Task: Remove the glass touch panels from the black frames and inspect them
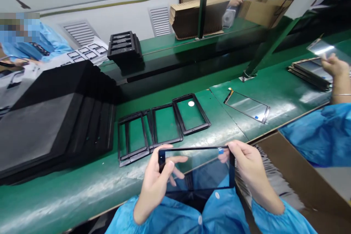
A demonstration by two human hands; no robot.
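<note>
Green workbench [68,190], as I view it remotely, bearing a row of black frames [178,119]. Nearer, the glass panel [203,170] is held in the air: left hand [156,179] clasps one short end, right hand [248,161] the other. I judge this a checking step, calling next for steady edge contact. The panel is transparent, dark-bordered, with a blue tab [221,151].

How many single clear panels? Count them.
3: one panel between left hand and right hand, another on the bench, another in a co-worker's hand. More may be hidden.
</note>
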